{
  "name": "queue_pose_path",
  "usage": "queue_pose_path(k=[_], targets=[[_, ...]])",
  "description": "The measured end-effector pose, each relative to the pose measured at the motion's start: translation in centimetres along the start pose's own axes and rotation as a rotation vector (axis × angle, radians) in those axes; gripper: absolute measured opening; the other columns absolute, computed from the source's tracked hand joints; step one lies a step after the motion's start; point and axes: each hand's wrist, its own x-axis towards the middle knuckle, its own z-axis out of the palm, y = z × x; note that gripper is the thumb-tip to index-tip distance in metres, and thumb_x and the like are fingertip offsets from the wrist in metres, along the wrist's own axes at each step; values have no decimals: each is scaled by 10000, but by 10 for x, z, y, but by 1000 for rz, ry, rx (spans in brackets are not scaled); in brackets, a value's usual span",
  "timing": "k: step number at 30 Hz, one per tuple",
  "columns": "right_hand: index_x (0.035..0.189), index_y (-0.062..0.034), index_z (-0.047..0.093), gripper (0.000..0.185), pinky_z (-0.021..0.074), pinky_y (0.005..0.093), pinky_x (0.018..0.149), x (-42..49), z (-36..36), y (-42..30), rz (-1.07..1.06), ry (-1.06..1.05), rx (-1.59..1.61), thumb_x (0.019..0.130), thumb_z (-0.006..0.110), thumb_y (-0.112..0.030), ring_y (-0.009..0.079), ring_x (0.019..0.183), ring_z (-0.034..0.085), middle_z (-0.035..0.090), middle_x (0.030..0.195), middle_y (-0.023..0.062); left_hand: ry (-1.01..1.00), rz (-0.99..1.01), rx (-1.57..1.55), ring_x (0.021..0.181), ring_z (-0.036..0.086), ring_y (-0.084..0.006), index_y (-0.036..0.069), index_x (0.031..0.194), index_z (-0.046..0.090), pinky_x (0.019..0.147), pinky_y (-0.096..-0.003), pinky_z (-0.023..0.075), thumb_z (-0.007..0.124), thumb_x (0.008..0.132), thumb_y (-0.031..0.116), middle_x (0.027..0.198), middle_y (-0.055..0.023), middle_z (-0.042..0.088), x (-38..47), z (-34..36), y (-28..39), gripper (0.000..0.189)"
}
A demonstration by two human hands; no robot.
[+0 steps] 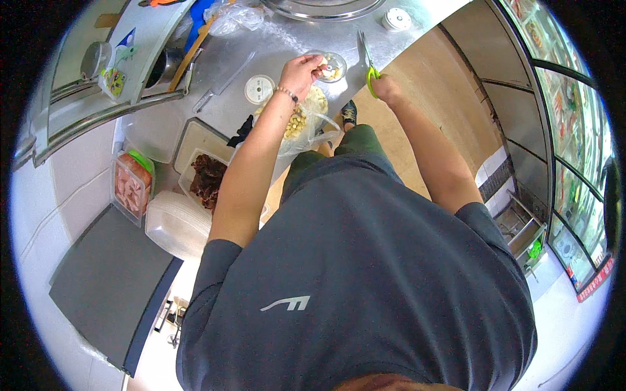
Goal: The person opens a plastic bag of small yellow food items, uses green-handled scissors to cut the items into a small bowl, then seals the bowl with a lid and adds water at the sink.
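Observation:
My left hand [304, 73], with a bracelet at the wrist, pinches a small pale piece, perhaps a garlic clove, over the near side of a clear round bowl [337, 62]. Pale yellowish pieces lie in that bowl. Below my forearm, a clear plastic bag [305, 134] of peeled, clove-like pieces lies at the counter's edge. My right hand [386, 89] grips the green handles of scissors [371, 73], whose blades point away from me over the metal counter and look nearly closed. A white round lid [259, 89] sits left of my left wrist.
A knife [222, 84] lies on the metal counter [288, 41]. Farther off are a large round metal tray [325, 7] and a white round container [396, 20]. At left stand a tub of dark food [208, 178], a tub of pink meat [131, 188] and stacked clear containers [176, 222].

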Motion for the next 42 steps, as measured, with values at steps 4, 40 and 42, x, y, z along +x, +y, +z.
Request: queue_pose_path(k=[4,40,42], targets=[[1211,-1,758,646,580,481,930,12,10,13,58,-14,130,1000,525,-565,416,1087,761,780,1117,276,1,-64,68,1072,704,-207,-79,1263,666,820,-279,568,715,1058,110,1140,-102,708,30,-8,-8,283],[1154,31,714,692,539,474,782,-160,-47,38,6,48,289,1002,657,-641,368,855,725,738,926,249,172,145,918,904,742,-202,-76,1281,723,866,-292,596,668,1085,203,1143,-144,774,23,15,-11,345],[1145,32,713,671,536,475,773,-161,-48,36,6,47,302,1009,659,-622,368,848,724,735,913,250,168,211,1005,925,738,-197,-63,1286,728,870,-304,594,643,1099,222,1148,-140,778,18,11,-10,351]])
